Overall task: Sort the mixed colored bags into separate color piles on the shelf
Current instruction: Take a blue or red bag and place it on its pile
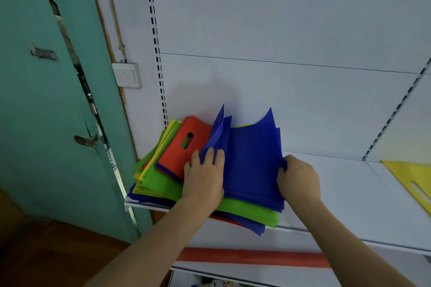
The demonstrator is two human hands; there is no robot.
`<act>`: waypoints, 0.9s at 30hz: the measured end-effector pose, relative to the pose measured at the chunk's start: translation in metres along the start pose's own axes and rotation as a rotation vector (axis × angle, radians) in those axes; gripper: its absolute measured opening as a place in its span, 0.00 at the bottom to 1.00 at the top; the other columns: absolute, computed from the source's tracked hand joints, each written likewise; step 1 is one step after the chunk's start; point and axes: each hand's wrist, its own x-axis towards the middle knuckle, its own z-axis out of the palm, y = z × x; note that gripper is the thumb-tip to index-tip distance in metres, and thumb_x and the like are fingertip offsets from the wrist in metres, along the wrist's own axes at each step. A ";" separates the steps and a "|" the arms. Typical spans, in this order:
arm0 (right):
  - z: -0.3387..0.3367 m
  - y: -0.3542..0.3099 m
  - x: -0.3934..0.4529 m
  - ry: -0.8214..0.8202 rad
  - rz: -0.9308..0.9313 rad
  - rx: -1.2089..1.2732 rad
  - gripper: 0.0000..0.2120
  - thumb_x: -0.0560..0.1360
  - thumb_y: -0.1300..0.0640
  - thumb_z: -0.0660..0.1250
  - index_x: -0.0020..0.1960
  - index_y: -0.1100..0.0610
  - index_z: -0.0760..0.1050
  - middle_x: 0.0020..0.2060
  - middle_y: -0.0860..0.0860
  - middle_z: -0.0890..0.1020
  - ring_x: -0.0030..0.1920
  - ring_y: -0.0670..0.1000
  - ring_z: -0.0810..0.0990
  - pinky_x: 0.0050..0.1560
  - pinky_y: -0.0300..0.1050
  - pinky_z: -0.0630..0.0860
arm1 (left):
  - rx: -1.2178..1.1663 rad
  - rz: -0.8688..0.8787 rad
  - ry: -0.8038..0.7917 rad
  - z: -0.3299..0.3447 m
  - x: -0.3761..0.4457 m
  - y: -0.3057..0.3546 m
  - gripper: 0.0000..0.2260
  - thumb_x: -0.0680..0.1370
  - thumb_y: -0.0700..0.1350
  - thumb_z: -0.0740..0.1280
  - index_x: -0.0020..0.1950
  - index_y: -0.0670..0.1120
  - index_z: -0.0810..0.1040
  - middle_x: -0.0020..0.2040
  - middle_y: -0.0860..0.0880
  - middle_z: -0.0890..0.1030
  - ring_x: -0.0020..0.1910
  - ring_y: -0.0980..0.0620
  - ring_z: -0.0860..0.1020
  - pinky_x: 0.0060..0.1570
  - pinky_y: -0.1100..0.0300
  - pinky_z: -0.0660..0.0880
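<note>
Standing at the far left is a teal door, with a white wall switch just beside its frame. On the white shelf lies the mixed pile of green, yellow, red and blue bags, a red bag near its top. The left hand rests on the pile, fingertips pinching a lifted fold of the blue bags. The right hand grips their right edge, fingers curled. A yellow bag lies well apart at the far right.
</note>
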 end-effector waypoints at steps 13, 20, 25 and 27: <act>-0.022 0.046 0.011 -0.032 0.130 0.254 0.06 0.78 0.61 0.62 0.44 0.58 0.77 0.39 0.56 0.81 0.38 0.57 0.79 0.39 0.52 0.78 | -0.571 -0.453 0.032 -0.026 0.043 -0.026 0.23 0.80 0.54 0.68 0.70 0.42 0.72 0.58 0.45 0.81 0.56 0.40 0.80 0.47 0.52 0.74; -0.021 0.063 -0.003 0.100 0.131 0.413 0.06 0.82 0.56 0.62 0.47 0.50 0.70 0.40 0.48 0.80 0.40 0.52 0.78 0.35 0.47 0.69 | -0.841 -0.409 -0.002 -0.016 0.055 -0.034 0.11 0.83 0.49 0.65 0.53 0.44 0.82 0.49 0.47 0.84 0.48 0.44 0.82 0.48 0.48 0.79; -0.037 0.057 -0.017 0.241 0.085 0.551 0.08 0.83 0.54 0.64 0.55 0.41 0.69 0.46 0.39 0.81 0.44 0.45 0.79 0.40 0.49 0.74 | -1.175 -0.337 -0.032 -0.027 0.062 -0.030 0.24 0.85 0.62 0.59 0.47 0.45 0.84 0.44 0.52 0.87 0.44 0.48 0.83 0.45 0.53 0.76; -0.044 0.050 -0.024 0.299 0.064 0.588 0.10 0.83 0.54 0.64 0.58 0.38 0.69 0.48 0.37 0.81 0.45 0.42 0.80 0.40 0.47 0.74 | -1.085 -0.195 0.115 -0.027 0.066 -0.031 0.16 0.85 0.56 0.64 0.44 0.48 0.82 0.40 0.55 0.85 0.40 0.52 0.81 0.41 0.54 0.73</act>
